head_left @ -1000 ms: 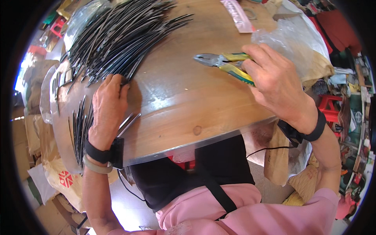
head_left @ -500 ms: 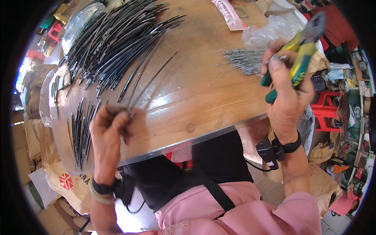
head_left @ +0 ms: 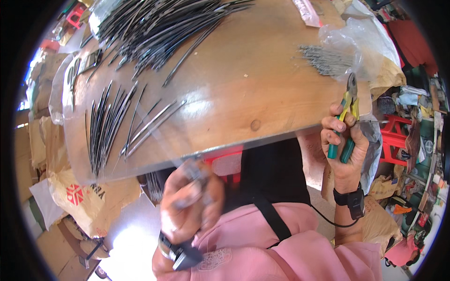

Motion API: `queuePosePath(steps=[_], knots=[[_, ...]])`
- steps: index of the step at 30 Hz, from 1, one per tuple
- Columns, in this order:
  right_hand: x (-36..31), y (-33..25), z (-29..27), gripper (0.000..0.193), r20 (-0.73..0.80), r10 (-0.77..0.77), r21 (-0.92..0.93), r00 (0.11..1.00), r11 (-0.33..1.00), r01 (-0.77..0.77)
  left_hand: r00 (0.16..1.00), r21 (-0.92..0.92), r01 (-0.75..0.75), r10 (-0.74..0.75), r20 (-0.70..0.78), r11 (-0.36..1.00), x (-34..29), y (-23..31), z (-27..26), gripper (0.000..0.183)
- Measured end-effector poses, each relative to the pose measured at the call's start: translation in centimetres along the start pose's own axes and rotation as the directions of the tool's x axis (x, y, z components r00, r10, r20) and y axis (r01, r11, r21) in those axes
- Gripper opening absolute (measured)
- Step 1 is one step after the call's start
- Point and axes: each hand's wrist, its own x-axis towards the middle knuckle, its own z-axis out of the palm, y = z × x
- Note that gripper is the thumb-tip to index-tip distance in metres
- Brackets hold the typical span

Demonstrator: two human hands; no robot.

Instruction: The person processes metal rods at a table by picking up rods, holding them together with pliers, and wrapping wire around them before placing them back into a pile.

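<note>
Pliers (head_left: 346,108) with yellow and green handles stand jaws up in my right hand (head_left: 348,136), whose fingers are wrapped round them. A thin grey wire-like piece (head_left: 372,122) sticks out to the right beside that thumb. My left hand (head_left: 191,199) is in front of the table's near edge, over my lap. Its fingers look curled but are smeared by motion; a faint streak above it may be a thin strip. Several loose dark strips (head_left: 150,125) lie on the table nearest to it, with a small fanned group of dark strips (head_left: 104,129) to their left.
A big heap of dark thin strips (head_left: 159,35) covers the far left of the wooden table (head_left: 262,98). Thin grey pieces (head_left: 326,61) lie at the right beside clear plastic (head_left: 344,42). A pink packet (head_left: 307,13) is at the far edge. A red stool (head_left: 396,140) stands beyond the right side.
My left hand has come from over the table towards me, past the near edge. My right hand has lowered and turned the pliers upright. The whole view has shifted.
</note>
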Motion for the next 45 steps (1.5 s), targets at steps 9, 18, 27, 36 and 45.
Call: queuePosePath(steps=[9,18,27,36,45], knots=[[0.1,0.3,3.2,0.021,0.044,-0.138,-0.761,0.989,0.637,0.123,0.988,0.66,0.015,0.091,-0.126,0.751,1.4,-1.8,-1.0,0.011],[3.1,1.4,5.7,0.023,0.502,0.205,-0.813,0.84,-0.218,0.539,0.965,0.765,0.262,-0.164,-0.205,0.589,2.4,-1.9,-0.3,0.001],[4.1,4.0,5.3,0.026,0.585,0.428,-0.614,0.689,-0.32,0.721,0.952,0.771,0.305,-0.191,-0.239,0.558,1.8,-1.7,-0.6,0.003],[3.0,4.4,6.6,0.025,0.599,0.424,-0.588,0.679,-0.342,0.733,0.974,0.802,0.193,-0.209,-0.087,0.566,3.0,2.2,0.3,0.027],[2.9,5.2,6.3,0.022,0.66,0.382,-0.525,0.647,-0.382,0.761,0.927,0.434,0.375,-0.34,-0.159,0.819,2.9,-2.3,-0.7,0.018]])
